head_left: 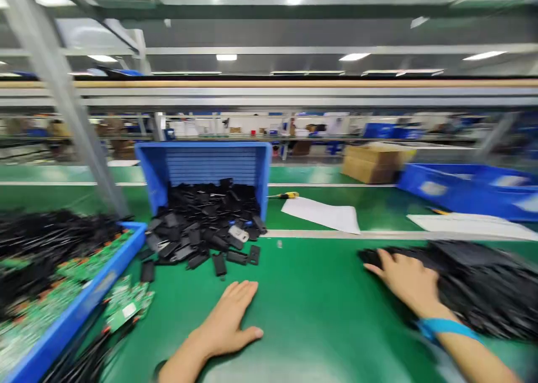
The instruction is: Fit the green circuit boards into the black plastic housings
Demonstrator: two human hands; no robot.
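My left hand (pixel 229 321) hovers over or rests on the green bench top (pixel 319 304), fingers stretched and thumb apart, with nothing in it. Just beyond its fingertips spreads a heap of small black plastic cases (pixel 205 220), spilling out of a tipped blue bin (pixel 210 164). A pale grey case (pixel 239 233) lies among them. On the right, my right hand (pixel 406 276), a blue band at its wrist, reaches onto a blurred pile of black cables or parts (pixel 474 287). Its fingers look extended over the pile's near left edge; whether they touch it is unclear.
At left a blue tray (pixel 105 271) holds green circuit boards and black cables, with more boards (pixel 128 307) beside it. Behind lie a yellow-handled screwdriver (pixel 289 195), white paper (pixel 321 213), a cardboard box (pixel 372 163) and blue bins (pixel 466 189). A metal post (pixel 67 102) slants at left.
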